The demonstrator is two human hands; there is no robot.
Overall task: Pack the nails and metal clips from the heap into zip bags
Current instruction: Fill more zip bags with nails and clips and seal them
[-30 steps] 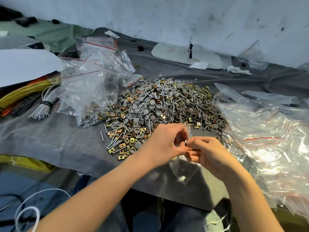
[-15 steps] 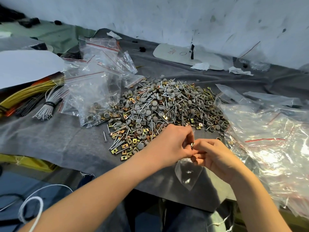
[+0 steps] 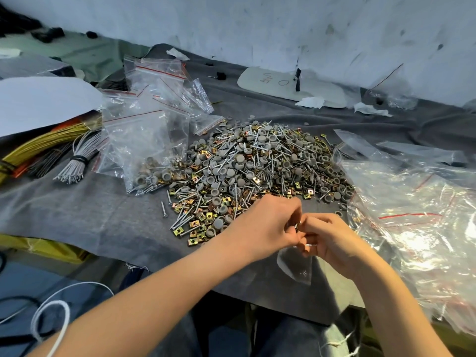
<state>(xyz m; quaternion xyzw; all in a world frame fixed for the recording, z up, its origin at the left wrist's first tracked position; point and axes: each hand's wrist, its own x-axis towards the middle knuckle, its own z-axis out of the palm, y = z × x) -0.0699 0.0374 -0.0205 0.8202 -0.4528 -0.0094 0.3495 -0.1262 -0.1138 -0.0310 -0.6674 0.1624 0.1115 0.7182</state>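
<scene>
- My left hand (image 3: 268, 225) and right hand (image 3: 332, 238) meet fingertip to fingertip. All the fingers are curled in tight.
- My right hand pinches the top of a small zip bag (image 3: 296, 266), which hangs down at 6 o'clock from my fingers. It looks almost empty.
- My left hand seems to pinch a shiny nail (image 3: 298, 224) right at the bag's mouth. I cannot tell if the mouth is open.
- The nail could slip. It is thin and smooth, and I hold it with only my fingertips.
- The sharp tip could poke a hole in the thin plastic if I push it in crooked.
- The bag hangs over the table's near edge, so a dropped nail could fall to the floor.
- The heap (image 3: 257, 171) of nails, brass clips and grey caps lies at 12 o'clock, close to my hands. My wrist could bump it and scatter bits.
- Packed zip bags (image 3: 152, 161) lean at 10 o'clock, touching the heap.
- A slippery pile of empty bags (image 3: 412, 215) lies at 3 o'clock. Small bits could hide under it.
- A wrinkly grey cloth (image 3: 77, 210) covers the table.
- Wire bundles (image 3: 77, 161) lie at 9 o'clock.
- A scuffed white wall (image 3: 257, 27) stands at 12 o'clock, behind a white board (image 3: 291, 83).
</scene>
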